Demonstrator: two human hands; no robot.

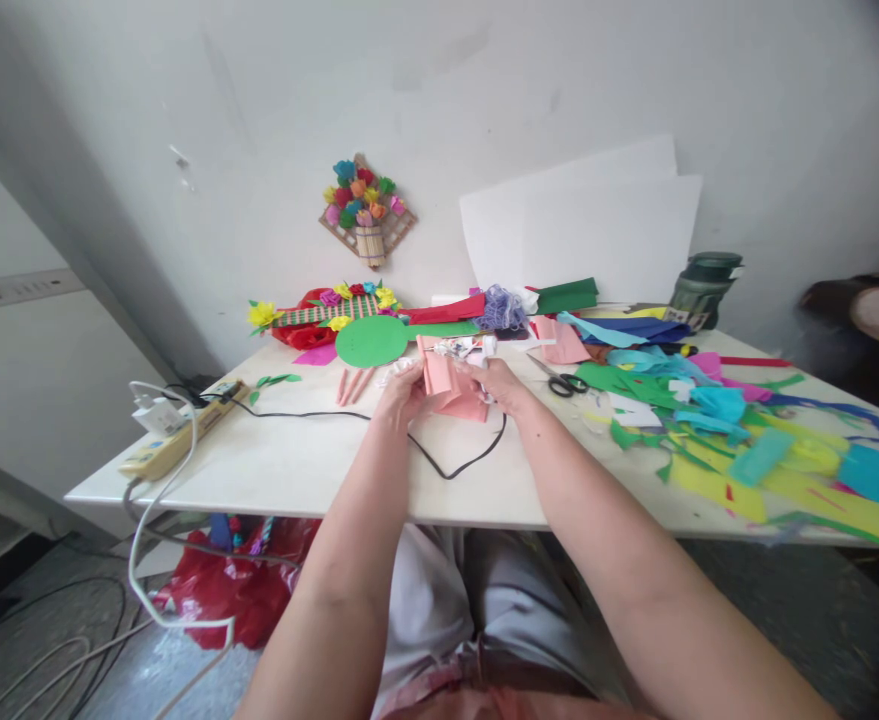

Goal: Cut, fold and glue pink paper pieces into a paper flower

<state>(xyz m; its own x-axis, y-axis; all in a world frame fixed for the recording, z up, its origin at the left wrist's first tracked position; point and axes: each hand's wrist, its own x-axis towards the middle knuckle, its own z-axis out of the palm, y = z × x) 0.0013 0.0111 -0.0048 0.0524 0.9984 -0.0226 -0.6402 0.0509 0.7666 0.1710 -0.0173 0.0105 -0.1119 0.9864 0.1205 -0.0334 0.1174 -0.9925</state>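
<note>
My left hand (407, 388) pinches the left edge of a folded piece of salmon-pink paper (454, 390) above the table's middle. In my right hand (500, 384), at the paper's right side, is a white glue gun (490, 348); its black cord (450, 476) loops down in front of the paper. My fingers partly hide both things. Left of my left hand lie rolled pink paper sticks (355, 386). Behind them is a green paper disc (371, 342). Black-handled scissors (565, 384) rest to the right of my right hand.
Coloured paper scraps (739, 440) cover the table's right side. A power strip (180, 435) with a white charger (158, 415) sits at the left edge. Purple shredded strands (502, 308), a flower-trimmed woven piece (334, 308) and a dark green bottle (703, 288) stand or lie at the back.
</note>
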